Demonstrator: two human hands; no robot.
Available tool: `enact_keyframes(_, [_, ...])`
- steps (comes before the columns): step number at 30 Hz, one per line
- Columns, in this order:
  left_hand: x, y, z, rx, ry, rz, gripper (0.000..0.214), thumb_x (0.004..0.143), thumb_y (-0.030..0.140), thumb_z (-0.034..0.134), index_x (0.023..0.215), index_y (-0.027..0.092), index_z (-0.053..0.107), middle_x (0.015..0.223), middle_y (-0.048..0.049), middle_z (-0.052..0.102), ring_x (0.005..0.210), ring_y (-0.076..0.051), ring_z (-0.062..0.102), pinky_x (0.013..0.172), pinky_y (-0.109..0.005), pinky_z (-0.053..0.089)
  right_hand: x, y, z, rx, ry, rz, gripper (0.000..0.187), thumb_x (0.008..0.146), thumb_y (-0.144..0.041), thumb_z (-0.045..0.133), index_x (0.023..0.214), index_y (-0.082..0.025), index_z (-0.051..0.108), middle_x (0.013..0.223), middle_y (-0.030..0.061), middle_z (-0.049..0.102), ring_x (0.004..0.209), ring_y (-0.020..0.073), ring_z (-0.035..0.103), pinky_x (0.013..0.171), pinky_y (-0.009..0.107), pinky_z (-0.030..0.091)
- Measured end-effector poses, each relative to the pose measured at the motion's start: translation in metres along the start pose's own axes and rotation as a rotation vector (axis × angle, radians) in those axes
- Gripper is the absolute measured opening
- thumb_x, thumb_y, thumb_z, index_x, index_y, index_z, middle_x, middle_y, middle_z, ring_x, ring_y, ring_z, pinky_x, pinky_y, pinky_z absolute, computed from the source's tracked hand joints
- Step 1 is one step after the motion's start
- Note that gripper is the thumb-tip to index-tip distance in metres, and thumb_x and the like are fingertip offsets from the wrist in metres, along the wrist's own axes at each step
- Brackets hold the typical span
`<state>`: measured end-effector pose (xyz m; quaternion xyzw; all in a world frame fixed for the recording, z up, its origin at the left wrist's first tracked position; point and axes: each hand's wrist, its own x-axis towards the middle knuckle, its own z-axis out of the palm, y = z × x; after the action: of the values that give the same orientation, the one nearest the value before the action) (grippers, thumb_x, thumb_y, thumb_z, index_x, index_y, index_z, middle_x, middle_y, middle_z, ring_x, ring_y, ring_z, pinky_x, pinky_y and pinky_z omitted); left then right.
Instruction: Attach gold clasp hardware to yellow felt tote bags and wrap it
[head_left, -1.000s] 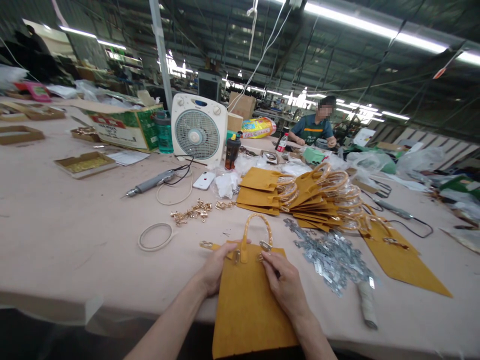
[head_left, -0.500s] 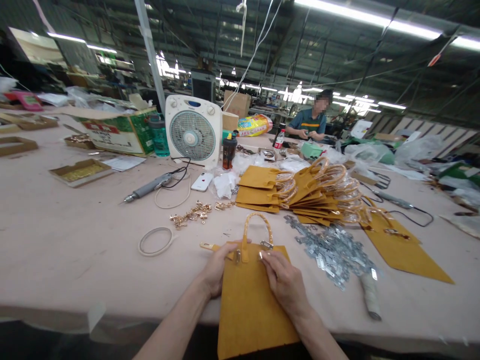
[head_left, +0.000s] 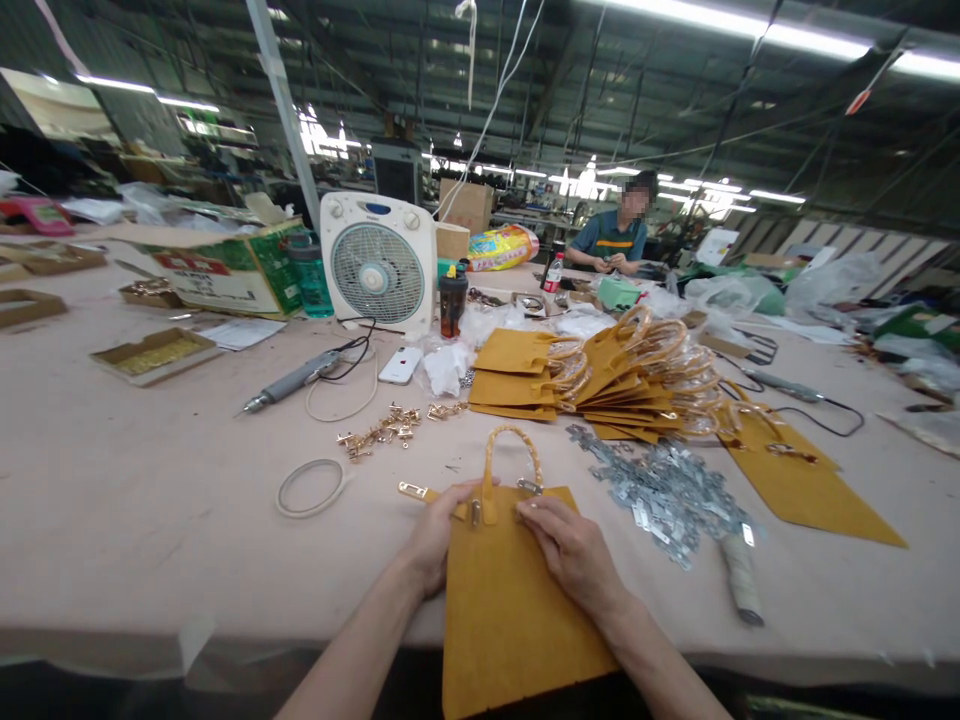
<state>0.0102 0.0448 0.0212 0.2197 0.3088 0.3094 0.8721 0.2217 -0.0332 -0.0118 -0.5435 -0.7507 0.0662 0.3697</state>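
A mustard-yellow handbag (head_left: 510,610) lies flat at the table's near edge, its translucent orange handle (head_left: 513,450) pointing away from me. My left hand (head_left: 439,535) grips the bag's upper left edge beside a gold strap buckle (head_left: 414,491). My right hand (head_left: 574,552) rests on the bag's top, fingertips pinched at a small metal clasp (head_left: 527,488) near the handle's right end. A heap of silver metal plates (head_left: 664,495) lies just right of my right hand. Loose gold fittings (head_left: 379,428) are scattered beyond my left hand.
A stack of matching yellow bags (head_left: 600,385) lies ahead, one more bag (head_left: 802,480) at right. A white ring (head_left: 310,487), an electric screwdriver (head_left: 289,380), a phone (head_left: 399,365), a fan (head_left: 379,265), bottles and cardboard boxes (head_left: 217,265) crowd the table. Another person (head_left: 615,240) sits far across.
My view has swung slightly right and the bag sits a little lower on the table edge. Both hands stay on the bag's top by the clasp.
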Motion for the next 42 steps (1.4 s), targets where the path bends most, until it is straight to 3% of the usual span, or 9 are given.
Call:
enact_keyframes(5, [0.002,-0.002,-0.003,-0.002,0.016,0.017,0.048,0.09,0.03,0.059,0.134,0.012,0.065,0.1,-0.0121,0.081,0.085,-0.028,0.078,0.079,-0.037,0.062,0.002,-0.005,-0.002,-0.034,-0.027,0.016,0.033,0.106,-0.021,0.051,0.129,-0.033,0.071,0.12,0.005,0.075,0.102,0.02,0.075,0.091,0.033,0.064])
enact_keyframes(10, [-0.002,0.001,0.004,-0.009,0.02,0.01,0.044,0.088,0.029,0.062,0.129,0.012,0.068,0.097,-0.0104,0.081,0.084,-0.027,0.078,0.079,-0.036,0.062,0.001,-0.009,0.004,-0.087,0.039,0.026,0.027,0.105,-0.027,0.055,0.125,-0.032,0.073,0.114,0.0057,0.076,0.098,0.0206,0.075,0.088,0.033,0.064])
enact_keyframes(18, [-0.002,0.001,0.004,-0.049,-0.037,-0.044,0.042,0.09,0.032,0.062,0.127,0.014,0.07,0.092,-0.0096,0.082,0.082,-0.027,0.079,0.081,-0.037,0.062,0.0,-0.01,0.01,-0.144,0.053,0.048,0.028,0.105,-0.027,0.055,0.127,-0.031,0.073,0.113,0.0066,0.076,0.095,0.0208,0.075,0.083,0.031,0.063])
enact_keyframes(25, [0.001,0.0,0.002,-0.069,-0.002,-0.073,0.039,0.088,0.031,0.062,0.122,0.013,0.071,0.089,-0.0102,0.082,0.077,-0.027,0.078,0.075,-0.036,0.062,-0.001,-0.014,0.013,-0.324,0.024,0.026,0.029,0.108,-0.027,0.05,0.127,-0.029,0.072,0.113,0.007,0.077,0.092,0.0204,0.075,0.07,0.027,0.06])
enact_keyframes(32, [0.002,-0.002,0.001,-0.078,0.018,-0.055,0.039,0.087,0.031,0.062,0.12,0.012,0.072,0.087,-0.0107,0.081,0.075,-0.027,0.078,0.072,-0.035,0.062,-0.002,-0.012,0.012,-0.376,-0.012,-0.028,0.034,0.106,-0.02,0.049,0.133,-0.027,0.069,0.116,0.009,0.075,0.088,0.0214,0.074,0.068,0.029,0.06])
enact_keyframes(37, [0.0,-0.002,0.003,-0.082,0.047,-0.039,0.037,0.087,0.03,0.062,0.116,0.011,0.072,0.083,-0.0098,0.081,0.071,-0.025,0.077,0.071,-0.034,0.062,-0.001,-0.02,0.013,-0.513,-0.122,-0.055,0.047,0.094,-0.003,0.049,0.135,-0.02,0.067,0.125,0.0137,0.072,0.075,0.0211,0.072,0.064,0.031,0.06])
enact_keyframes(42, [-0.002,-0.002,0.006,-0.073,0.034,-0.052,0.035,0.085,0.032,0.066,0.113,0.012,0.074,0.081,-0.0083,0.08,0.071,-0.025,0.077,0.07,-0.033,0.062,-0.005,-0.038,0.015,-0.647,-0.242,0.037,0.059,0.086,0.002,0.047,0.141,-0.014,0.061,0.134,0.0168,0.067,0.074,0.0208,0.072,0.063,0.031,0.061])
